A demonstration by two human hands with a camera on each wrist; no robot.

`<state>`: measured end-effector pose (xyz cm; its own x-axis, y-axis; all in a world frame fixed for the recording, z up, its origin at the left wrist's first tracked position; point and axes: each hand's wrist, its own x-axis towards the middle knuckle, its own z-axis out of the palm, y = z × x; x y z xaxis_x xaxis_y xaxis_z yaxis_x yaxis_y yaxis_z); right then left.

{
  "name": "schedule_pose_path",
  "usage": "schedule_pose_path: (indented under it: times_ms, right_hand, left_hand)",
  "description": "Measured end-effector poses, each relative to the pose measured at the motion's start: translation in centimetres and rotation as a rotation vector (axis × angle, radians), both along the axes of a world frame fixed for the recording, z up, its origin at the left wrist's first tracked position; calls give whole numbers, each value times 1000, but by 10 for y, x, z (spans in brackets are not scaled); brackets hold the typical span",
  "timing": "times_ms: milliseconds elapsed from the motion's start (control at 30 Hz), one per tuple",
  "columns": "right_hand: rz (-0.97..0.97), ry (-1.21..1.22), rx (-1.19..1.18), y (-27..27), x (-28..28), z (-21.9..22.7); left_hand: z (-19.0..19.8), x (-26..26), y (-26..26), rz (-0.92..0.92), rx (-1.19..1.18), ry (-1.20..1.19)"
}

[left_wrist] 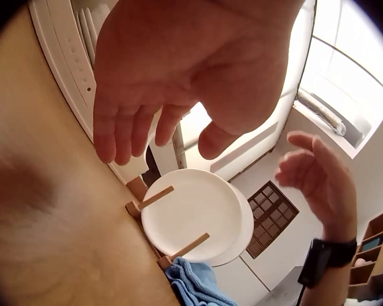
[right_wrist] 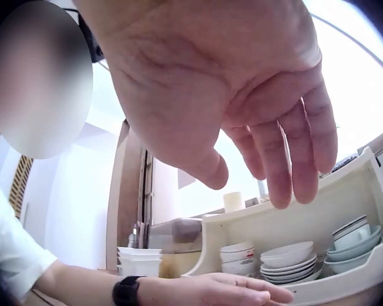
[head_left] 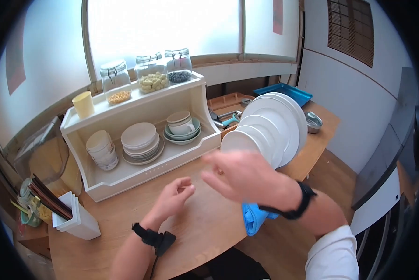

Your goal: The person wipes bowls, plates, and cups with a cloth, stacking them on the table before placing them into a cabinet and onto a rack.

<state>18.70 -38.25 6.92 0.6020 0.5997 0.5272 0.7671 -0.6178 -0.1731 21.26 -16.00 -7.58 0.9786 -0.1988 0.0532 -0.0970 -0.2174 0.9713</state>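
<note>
My left hand (head_left: 173,198) hovers over the wooden table (head_left: 190,238) in front of a cream shelf unit (head_left: 146,179), holding nothing; its fingers are relaxed in the left wrist view. Raised higher, my right hand (head_left: 242,175) is slightly blurred and overlaps the nearest white plates in the head view. Its palm and loose fingers (right_wrist: 277,159) carry nothing. Several white plates (left_wrist: 191,213) stand upright in a wooden rack (left_wrist: 192,245). On the shelf sit stacked bowls (head_left: 102,150), a stack of small plates (head_left: 139,136), and a white cup (head_left: 181,127) in green bowls (head_left: 190,136).
A blue cloth (head_left: 252,219) lies at the table's front edge by the rack. Glass jars (head_left: 152,77) and a yellow cup (head_left: 83,104) top the shelf. White containers (head_left: 81,224) with chopsticks stand left. Behind the plates are a blue tray (head_left: 291,92) and a metal tin (head_left: 314,122).
</note>
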Motion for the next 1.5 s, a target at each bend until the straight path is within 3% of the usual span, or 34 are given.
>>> schedule_pose_path:
  times_ms: [167,200,267,400,500,667,867,933,1033,1167,1233,1367,1400,1433,1500]
  right_hand:
    - [-106,262,38,-87,-53,-54]
    - [-106,252,54,-103,-50,-76]
    - [-191,-14,23,-128,-41,-123]
    - [-237,-103,9,-139,-43,-178]
    - [-286,-41,41,-145,-55,-172]
    - [-253,21,78,-159,-58,-170]
    - [-159,82,207,-167,-47,-175]
    - [-172,102,375,-167,-44,-183]
    - [-148,154,538,-170,-43,-193]
    - [-136,154,713,-174,-47,-201]
    - [-93,208,973,-173,-53,-197]
    - [36,421,1198,-165,-61,-187]
    - [89,359,1165,-158,-62,-178]
    - [94,784,1307,-152,-59,-192]
    - [206,895,1331,-136,-50,-181]
  left_hand:
    - [13,-41,-16,-70,82,27]
    - [19,-47,-22,-87,101,33]
    - [27,-54,-33,-117,129,27]
    - [38,-55,-61,-189,112,-58]
    - [32,-54,-81,-246,98,-115]
    - [41,-44,-104,-225,309,-329]
    - [81,0,-126,-123,441,-537]
    - [93,17,-137,-92,606,-790]
    - [100,42,-155,-74,764,-984]
    - [103,47,-175,-25,722,-966]
    - [97,26,-178,21,455,-927]
    - [63,-19,-163,-112,290,-714]
    - [51,-32,-156,-129,226,-634]
    - [44,-45,-152,-131,227,-629]
    - [27,-74,-142,-162,-8,-417]
